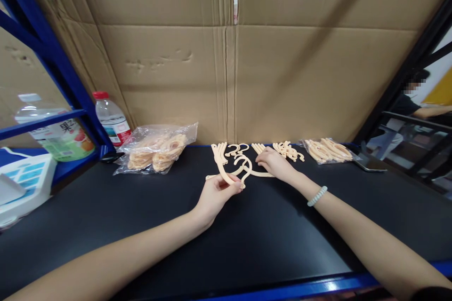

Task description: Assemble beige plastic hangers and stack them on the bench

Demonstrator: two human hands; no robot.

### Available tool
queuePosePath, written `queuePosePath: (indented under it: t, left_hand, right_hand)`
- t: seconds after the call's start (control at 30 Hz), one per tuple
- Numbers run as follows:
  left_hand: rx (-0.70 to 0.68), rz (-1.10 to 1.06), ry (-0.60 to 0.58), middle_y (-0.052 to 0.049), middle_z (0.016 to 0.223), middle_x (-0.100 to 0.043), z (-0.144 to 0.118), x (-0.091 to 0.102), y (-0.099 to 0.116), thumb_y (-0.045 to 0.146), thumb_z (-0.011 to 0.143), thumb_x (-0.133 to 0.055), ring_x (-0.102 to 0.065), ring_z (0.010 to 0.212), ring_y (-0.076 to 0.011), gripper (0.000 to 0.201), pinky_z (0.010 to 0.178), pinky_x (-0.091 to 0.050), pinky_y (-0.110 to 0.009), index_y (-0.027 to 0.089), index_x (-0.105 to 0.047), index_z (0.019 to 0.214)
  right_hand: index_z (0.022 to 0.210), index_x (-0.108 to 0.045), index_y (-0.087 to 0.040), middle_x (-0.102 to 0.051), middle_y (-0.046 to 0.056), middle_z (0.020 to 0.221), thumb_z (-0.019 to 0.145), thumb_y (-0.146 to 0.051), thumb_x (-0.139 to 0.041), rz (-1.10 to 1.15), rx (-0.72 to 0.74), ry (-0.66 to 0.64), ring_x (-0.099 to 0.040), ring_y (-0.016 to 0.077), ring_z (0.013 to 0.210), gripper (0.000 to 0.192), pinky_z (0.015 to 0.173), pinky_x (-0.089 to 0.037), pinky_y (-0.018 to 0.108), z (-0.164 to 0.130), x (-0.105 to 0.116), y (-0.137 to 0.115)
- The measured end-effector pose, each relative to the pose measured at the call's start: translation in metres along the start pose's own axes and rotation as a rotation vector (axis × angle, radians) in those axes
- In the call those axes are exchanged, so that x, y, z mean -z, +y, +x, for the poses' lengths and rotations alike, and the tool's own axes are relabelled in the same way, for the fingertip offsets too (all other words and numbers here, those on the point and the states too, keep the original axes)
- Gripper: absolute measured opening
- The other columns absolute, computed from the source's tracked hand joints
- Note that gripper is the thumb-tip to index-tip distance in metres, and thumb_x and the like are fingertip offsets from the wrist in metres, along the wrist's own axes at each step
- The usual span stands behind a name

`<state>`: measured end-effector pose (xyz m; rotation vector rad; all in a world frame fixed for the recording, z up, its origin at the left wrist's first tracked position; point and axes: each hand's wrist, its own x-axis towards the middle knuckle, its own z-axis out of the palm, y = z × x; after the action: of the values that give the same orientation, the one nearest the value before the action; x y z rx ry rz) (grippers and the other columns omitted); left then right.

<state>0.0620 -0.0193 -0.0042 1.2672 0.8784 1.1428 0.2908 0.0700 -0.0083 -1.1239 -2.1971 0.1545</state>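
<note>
On the black desk (141,225), a loose bunch of peach plastic hangers (226,160) lies at the far middle. My left hand (215,195) pinches one hanger's arm in a closed grip; my right hand (275,163) rests curled on the bunch, just right of it.

A big brown cardboard wall (226,51) fills the top and middle. A black table (176,244) lies below it. Blue shelf bars (42,51) stand at the upper left. Dark bars (416,61) cross the right side.
</note>
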Motion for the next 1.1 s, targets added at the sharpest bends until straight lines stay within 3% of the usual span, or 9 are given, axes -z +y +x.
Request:
queuePosePath:
  t: [0.13,0.27,0.37,0.43,0.63,0.77,0.87,0.97,1.1]
  left_hand:
    - [0.006,-0.077,0.011,-0.003,0.076,-0.07,0.0,0.001,-0.001,0.025,0.066,-0.08,-0.063,0.074,-0.0128,0.021,0.076,-0.051,-0.025,0.013,-0.068,0.079]
    - [0.013,-0.13,0.018,-0.004,0.079,-0.07,0.001,0.002,-0.003,0.025,0.066,-0.082,-0.064,0.077,-0.0139,0.025,0.078,-0.051,-0.026,0.013,-0.067,0.081]
    - [0.004,-0.138,0.017,-0.004,0.079,-0.071,0.001,0.003,-0.003,0.024,0.065,-0.082,-0.065,0.077,-0.0139,0.025,0.078,-0.05,-0.026,0.013,-0.067,0.082]
    - [-0.004,-0.131,0.013,-0.004,0.08,-0.071,0.002,0.003,-0.002,0.023,0.065,-0.083,-0.065,0.077,-0.0137,0.025,0.078,-0.05,-0.026,0.013,-0.068,0.082]
    - [-0.024,-0.112,0.007,-0.004,0.081,-0.071,0.002,0.003,-0.002,0.023,0.063,-0.083,-0.063,0.078,-0.014,0.026,0.079,-0.048,-0.026,0.014,-0.07,0.083]
    - [-0.023,-0.106,0.001,-0.005,0.081,-0.071,0.003,0.004,-0.003,0.024,0.064,-0.083,-0.063,0.078,-0.0148,0.025,0.079,-0.048,-0.027,0.013,-0.071,0.083]
    - [-0.011,-0.113,0.001,-0.005,0.081,-0.071,0.003,0.005,-0.002,0.024,0.064,-0.083,-0.063,0.079,-0.0156,0.027,0.08,-0.047,-0.028,0.013,-0.071,0.085]
    - [0.002,-0.129,-0.001,-0.005,0.08,-0.071,0.003,0.004,-0.001,0.023,0.063,-0.083,-0.062,0.078,-0.0151,0.027,0.08,-0.047,-0.028,0.013,-0.071,0.084]
    - [0.021,-0.155,0.012,-0.002,0.072,-0.068,0.003,0.003,0.001,0.021,0.059,-0.085,-0.061,0.072,-0.0132,0.025,0.078,-0.046,-0.027,0.013,-0.07,0.078]
  right_hand:
    - [0.078,-0.07,-0.018,-0.072,0.008,0.081,0.082,-0.015,-0.054,0.134,-0.098,0.142,-0.065,0.0228,0.08,0.017,0.079,-0.05,0.04,0.0,0.006,-0.001]
    - [0.096,-0.065,-0.015,-0.07,0.007,0.074,0.093,-0.034,-0.041,0.323,-0.209,0.262,-0.064,0.0172,0.055,0.031,0.055,-0.051,0.031,-0.005,0.019,-0.016]
    - [0.093,-0.064,-0.016,-0.07,0.011,0.098,0.088,-0.044,-0.052,0.727,-0.307,0.366,-0.068,0.0172,0.069,0.031,0.063,-0.054,0.031,-0.012,0.026,-0.041]
    - [0.087,-0.066,-0.017,-0.069,0.01,0.102,0.081,-0.047,-0.063,0.969,-0.354,0.392,-0.067,0.0168,0.078,0.031,0.073,-0.054,0.032,-0.015,0.028,-0.058]
    - [0.084,-0.067,-0.02,-0.065,0.003,0.093,0.065,-0.034,-0.08,1.208,-0.472,0.353,-0.061,0.0133,0.073,0.027,0.077,-0.051,0.034,-0.023,0.017,-0.09]
    - [0.099,-0.063,-0.025,-0.056,-0.001,0.096,0.059,-0.022,-0.082,1.285,-0.541,0.371,-0.061,0.0105,0.07,0.044,0.077,-0.052,0.034,-0.027,0.009,-0.091]
    - [0.106,-0.063,-0.023,-0.059,0.0,0.089,0.056,-0.018,-0.083,1.379,-0.617,0.213,-0.063,0.0131,0.072,0.055,0.078,-0.053,0.035,-0.027,0.005,-0.088]
    - [0.092,-0.067,-0.016,-0.064,0.003,0.082,0.056,-0.021,-0.084,1.4,-0.626,0.057,-0.064,0.0156,0.079,0.04,0.083,-0.051,0.032,-0.027,0.002,-0.087]
    - [0.084,-0.069,-0.016,-0.068,0.003,0.081,0.06,-0.023,-0.083,1.274,-0.542,0.02,-0.063,0.0144,0.079,0.029,0.08,-0.051,0.03,-0.028,-0.001,-0.085]
